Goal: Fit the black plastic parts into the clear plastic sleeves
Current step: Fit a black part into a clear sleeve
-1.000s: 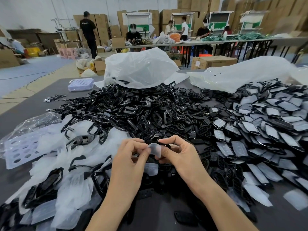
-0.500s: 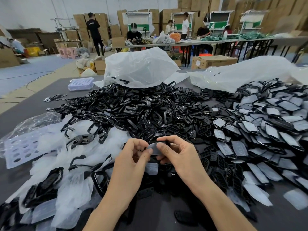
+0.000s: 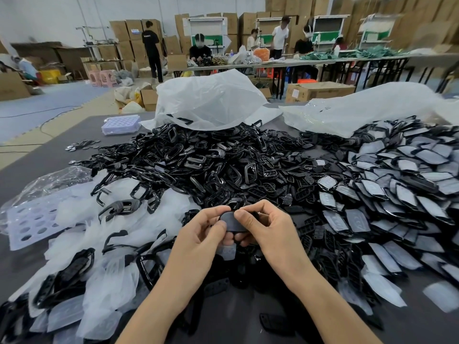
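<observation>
Both sets of fingers were closed narrow on one piece. Left hand [image 3: 201,234] pinched its left edge, thumb over curled fingers; right hand [image 3: 268,232] pinched the right edge, thumb on top. The piece was a black part [image 3: 232,220] with a hazy film over its face, so I judged it mostly seated in its clear sleeve. I couldn't see the sleeve mouth because the fingers covered it. The two-sided pinch made sense: one hand stops the sleeve slipping while the other pushes the part home. I held it up off the pile, close in front, probably to keep the edges in view. Just under the fingers lay a loose empty sleeve [image 3: 227,253], handy for the next one. Left of the fingers was a heap of empty sleeves [image 3: 111,244] with black frames mixed in. Beyond the fingertips sat the big pile of bare black parts [image 3: 198,165], the feed stock. Right of the fingers were the finished sleeved parts [image 3: 397,194], set apart so done and undone didn't mix. Further beyond, white bags [image 3: 211,100] slumped on the far side of the grey table [image 3: 37,160], likely what the stock came in. Next step as I read it: final push, then drop it right.
</observation>
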The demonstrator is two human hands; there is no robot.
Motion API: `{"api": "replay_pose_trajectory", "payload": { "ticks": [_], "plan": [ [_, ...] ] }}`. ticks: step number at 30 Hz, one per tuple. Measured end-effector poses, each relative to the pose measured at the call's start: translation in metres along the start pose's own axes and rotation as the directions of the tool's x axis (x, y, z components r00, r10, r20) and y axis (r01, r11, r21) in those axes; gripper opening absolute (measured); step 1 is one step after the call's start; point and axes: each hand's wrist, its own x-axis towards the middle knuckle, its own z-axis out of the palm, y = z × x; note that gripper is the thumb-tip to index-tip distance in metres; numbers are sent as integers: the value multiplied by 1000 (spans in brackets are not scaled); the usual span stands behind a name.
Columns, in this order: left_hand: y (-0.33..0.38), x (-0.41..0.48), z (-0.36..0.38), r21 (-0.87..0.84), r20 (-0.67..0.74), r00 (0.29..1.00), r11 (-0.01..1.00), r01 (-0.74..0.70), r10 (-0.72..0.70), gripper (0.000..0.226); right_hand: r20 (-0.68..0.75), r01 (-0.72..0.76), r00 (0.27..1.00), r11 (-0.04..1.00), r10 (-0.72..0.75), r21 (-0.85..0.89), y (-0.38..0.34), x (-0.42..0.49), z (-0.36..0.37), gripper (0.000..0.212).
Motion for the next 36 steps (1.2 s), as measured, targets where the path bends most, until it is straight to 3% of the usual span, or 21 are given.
{"api": "replay_pose_trajectory", "payload": {
  "ticks": [5,11,22,28,31,36],
  "plan": [
    [-3,2,0,100,-64,997,994,-44,50,24,-7,2,1000,1000,-2,-20,1,1,-2,7],
    [-5,-2,5,229,-116,984,968,-105,134,22,79,35,997,991,-25,-127,3,-2,1,18],
    [1,-7,9,242,-80,980,957,-159,183,29,100,25,995,995,-15,-99,-1,-3,-2,11],
    [-2,-4,9,246,-90,988,964,-102,128,29,94,33,995,987,-18,-155,1,-4,1,17],
    [-4,-3,9,226,-105,986,969,-101,127,26,94,30,995,994,-20,-104,0,-3,2,16],
    [-2,-2,8,218,-130,977,966,-139,170,24,62,-72,996,990,65,124,2,-1,2,13]
  ]
}}
